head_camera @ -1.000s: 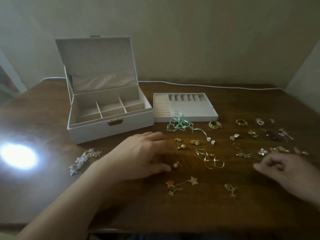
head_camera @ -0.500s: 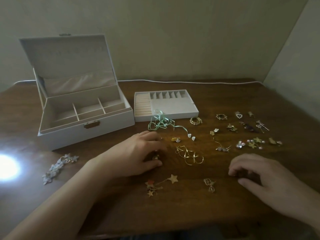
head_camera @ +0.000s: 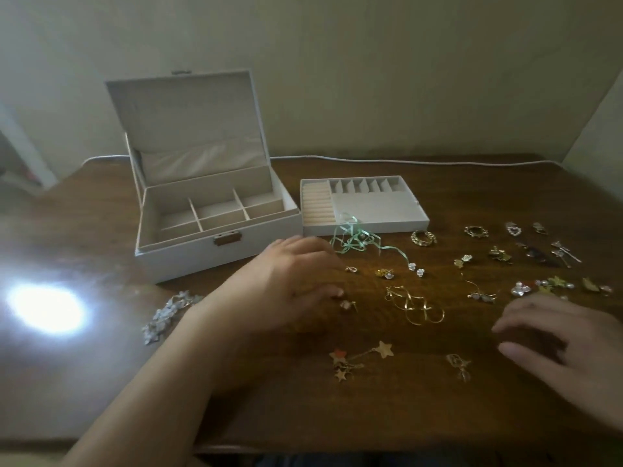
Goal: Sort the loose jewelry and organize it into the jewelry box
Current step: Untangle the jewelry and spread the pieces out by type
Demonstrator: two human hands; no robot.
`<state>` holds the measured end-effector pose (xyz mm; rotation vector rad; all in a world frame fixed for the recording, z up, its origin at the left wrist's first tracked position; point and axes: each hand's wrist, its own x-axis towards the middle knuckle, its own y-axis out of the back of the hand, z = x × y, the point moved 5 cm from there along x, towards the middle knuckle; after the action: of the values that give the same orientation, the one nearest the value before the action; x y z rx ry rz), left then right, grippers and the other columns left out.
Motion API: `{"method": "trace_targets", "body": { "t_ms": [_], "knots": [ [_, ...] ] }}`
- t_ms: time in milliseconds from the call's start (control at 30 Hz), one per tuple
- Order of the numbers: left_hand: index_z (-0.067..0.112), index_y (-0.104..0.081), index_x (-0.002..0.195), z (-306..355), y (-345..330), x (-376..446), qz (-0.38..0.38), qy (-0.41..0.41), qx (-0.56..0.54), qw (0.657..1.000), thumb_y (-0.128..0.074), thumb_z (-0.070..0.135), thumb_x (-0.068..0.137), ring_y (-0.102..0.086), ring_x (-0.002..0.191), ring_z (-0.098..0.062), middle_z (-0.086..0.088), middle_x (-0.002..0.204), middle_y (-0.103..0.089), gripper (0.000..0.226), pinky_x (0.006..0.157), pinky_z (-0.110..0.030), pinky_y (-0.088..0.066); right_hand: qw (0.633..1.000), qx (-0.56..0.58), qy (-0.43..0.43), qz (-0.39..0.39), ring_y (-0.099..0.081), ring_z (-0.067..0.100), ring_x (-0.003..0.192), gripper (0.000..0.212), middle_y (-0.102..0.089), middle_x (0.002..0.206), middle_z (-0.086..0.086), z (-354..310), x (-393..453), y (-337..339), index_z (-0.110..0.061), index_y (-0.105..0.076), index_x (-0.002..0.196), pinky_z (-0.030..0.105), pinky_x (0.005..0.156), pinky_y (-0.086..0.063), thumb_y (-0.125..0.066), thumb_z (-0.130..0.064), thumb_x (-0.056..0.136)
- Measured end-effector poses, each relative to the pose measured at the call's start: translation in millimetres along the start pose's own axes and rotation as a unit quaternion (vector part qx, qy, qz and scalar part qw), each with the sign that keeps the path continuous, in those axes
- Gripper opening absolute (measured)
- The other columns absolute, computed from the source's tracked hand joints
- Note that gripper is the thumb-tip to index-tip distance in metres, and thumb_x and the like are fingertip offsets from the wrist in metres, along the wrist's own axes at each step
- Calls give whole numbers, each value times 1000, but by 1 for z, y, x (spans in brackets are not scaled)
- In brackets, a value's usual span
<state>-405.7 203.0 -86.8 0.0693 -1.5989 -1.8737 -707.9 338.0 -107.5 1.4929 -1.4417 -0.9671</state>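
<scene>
The white jewelry box stands open at the back left, its divided compartments empty. Its removable tray lies to the right of it. Loose jewelry is scattered over the wooden table. My left hand lies palm down in front of the box, fingers extended. Its thumb tip is just beside a small pearl earring. My right hand hovers low at the near right with loosely curled fingers and holds nothing. Twisted gold earrings lie between the hands.
A green ribbon piece lies before the tray. Star earrings and a small gold piece sit near the front. A silver flower piece lies left, by a bright glare. Several pieces crowd the right side. A white cable runs along the back edge.
The view swung right and then back left. My left hand stays next to the small pearl earring, now uncovered beside the thumb. My right hand has drifted toward the near right.
</scene>
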Motion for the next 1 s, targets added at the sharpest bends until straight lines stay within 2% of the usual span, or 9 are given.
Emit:
{"method": "trace_targets", "body": {
  "t_ms": [67,167,267,367,533,733,867,933,1000],
  "knots": [
    [21,-66,121,-16,28,-19,71,51,-28,996,-56,32,97,-62,104,-10,7,117,-63,28,88,-30,-54,999,15,18,23,-49,-10,106,40,-51,113,-34,-16,8,5,-61,-54,104,25,76,-49,-32,-83,79],
    [20,-69,113,-44,60,-59,153,117,-24,981,-61,19,96,-63,93,-9,8,104,-66,19,80,-16,-50,996,-5,78,38,-50,-13,105,30,-54,107,-35,-81,27,14,-53,-56,101,14,73,-41,-37,-70,86],
    [19,-73,106,-64,69,-95,180,160,14,970,-64,18,95,-64,89,-10,8,102,-67,14,78,-20,-51,985,11,170,0,-49,-11,104,13,-53,101,-35,-152,44,0,-53,-54,100,9,64,-40,-52,-51,87],
    [15,-75,102,-72,66,-119,196,178,23,964,-60,24,92,-65,88,-14,8,104,-66,20,74,-27,-54,981,19,188,-53,-51,-5,96,23,-50,107,-29,-199,71,-30,-49,-54,112,17,77,-49,-58,-44,90],
    [14,-73,96,-81,75,-150,272,223,9,936,-60,5,83,-60,80,-10,3,95,-67,21,73,-10,-41,984,-32,161,-72,-53,3,99,29,-53,117,-16,-233,114,-64,-35,-56,123,24,84,-51,-60,-38,94],
    [26,-69,105,-87,63,-170,178,287,-99,936,-67,-5,79,-58,89,-13,10,105,-63,40,67,-9,-45,979,-64,162,-110,-54,3,100,20,-55,109,-17,-238,122,-78,-35,-62,112,26,86,-54,-61,-27,94],
    [39,-64,115,-93,58,-172,115,298,-108,941,-68,29,78,-53,110,-5,23,116,-56,38,85,-12,-44,984,-18,143,-104,-55,-1,98,22,-56,107,-21,-240,133,-67,-41,-60,109,20,81,-51,-63,-27,92],
    [41,-62,120,-94,54,-173,66,285,-63,954,-67,41,78,-46,118,-4,29,118,-55,43,96,-21,-42,988,59,109,-91,-59,1,92,21,-61,100,-19,-232,142,-52,-42,-63,100,18,75,-51,-63,-23,92],
    [41,-61,122,-92,52,-171,53,274,-37,959,-64,45,77,-43,117,-4,31,118,-55,45,98,-28,-43,982,160,59,-83,-67,8,79,20,-67,88,-9,-222,152,-40,-35,-66,96,19,63,-54,-63,-17,91]
  ]
}}
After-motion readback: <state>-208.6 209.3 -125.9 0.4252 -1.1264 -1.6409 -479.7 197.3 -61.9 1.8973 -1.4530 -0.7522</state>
